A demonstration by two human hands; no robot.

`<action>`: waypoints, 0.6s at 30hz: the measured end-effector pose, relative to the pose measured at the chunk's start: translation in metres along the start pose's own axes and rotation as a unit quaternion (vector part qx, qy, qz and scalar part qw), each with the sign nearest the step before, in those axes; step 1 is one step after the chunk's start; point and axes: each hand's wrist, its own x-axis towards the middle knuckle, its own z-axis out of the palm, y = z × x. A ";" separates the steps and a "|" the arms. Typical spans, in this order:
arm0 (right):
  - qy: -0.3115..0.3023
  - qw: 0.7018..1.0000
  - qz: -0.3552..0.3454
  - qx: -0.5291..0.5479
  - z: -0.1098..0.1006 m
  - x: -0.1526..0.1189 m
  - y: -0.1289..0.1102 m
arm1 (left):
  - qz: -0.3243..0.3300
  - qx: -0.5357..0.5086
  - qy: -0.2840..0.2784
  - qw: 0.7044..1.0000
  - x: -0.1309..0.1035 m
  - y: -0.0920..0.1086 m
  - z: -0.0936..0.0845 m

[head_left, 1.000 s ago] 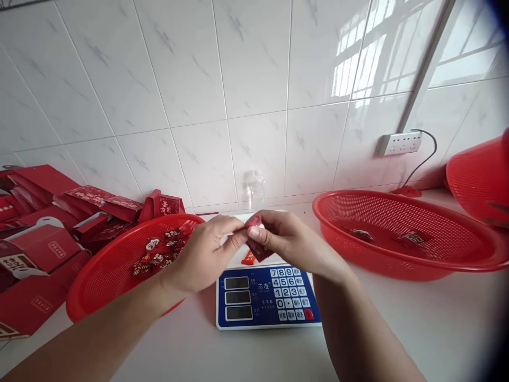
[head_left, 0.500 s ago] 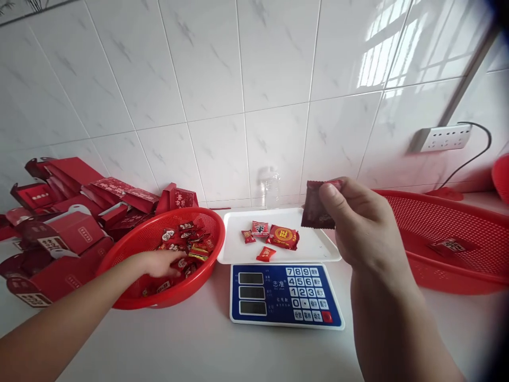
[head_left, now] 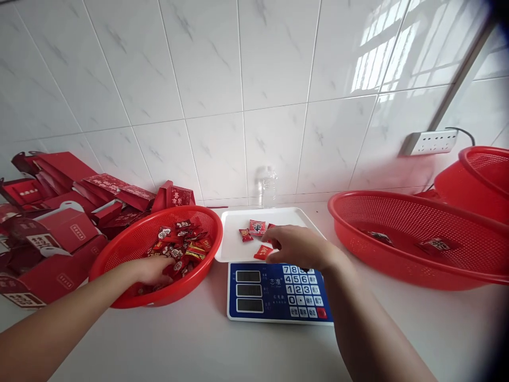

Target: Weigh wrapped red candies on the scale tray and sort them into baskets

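My left hand [head_left: 155, 269] reaches into a red plastic basket [head_left: 119, 249] among wrapped candies [head_left: 175, 246]. Its fingertips are partly hidden there, so what they grip does not show. Over the white weighing tray [head_left: 228, 249] hangs my right hand [head_left: 298, 244], thumb and forefinger apart, with nothing visible in it. Close to its thumb lies a small red candy packet [head_left: 262, 252]. Farther left on the tray are a pink-red packet [head_left: 257, 227] and a small dark red candy [head_left: 246, 235]. My right hand mostly covers a larger red packet [head_left: 271, 226].
Below the tray is the scale's blue keypad panel [head_left: 274, 307]. A second red basket [head_left: 350, 249] with a few dark packets stands right, another basket [head_left: 453, 183] behind it. Red gift boxes [head_left: 75, 233] pile up at left. A clear bottle [head_left: 269, 188] stands by the tiled wall.
The dark packet has left my right hand, which has moved left and down to the tray. My left hand has shifted slightly within the basket. The camera view has turned slightly right.
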 end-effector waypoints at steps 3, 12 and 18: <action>-0.029 1.000 -0.003 -0.007 0.009 0.009 -0.002 | -0.005 -0.012 -0.015 1.000 -0.004 0.002 -0.008; 0.073 0.997 -0.005 0.020 0.009 0.012 -0.011 | 0.078 -0.108 0.277 0.952 -0.029 0.078 -0.024; 0.400 0.866 -0.246 0.172 0.006 -0.004 -0.027 | 0.308 -0.449 0.196 0.816 -0.047 0.164 -0.001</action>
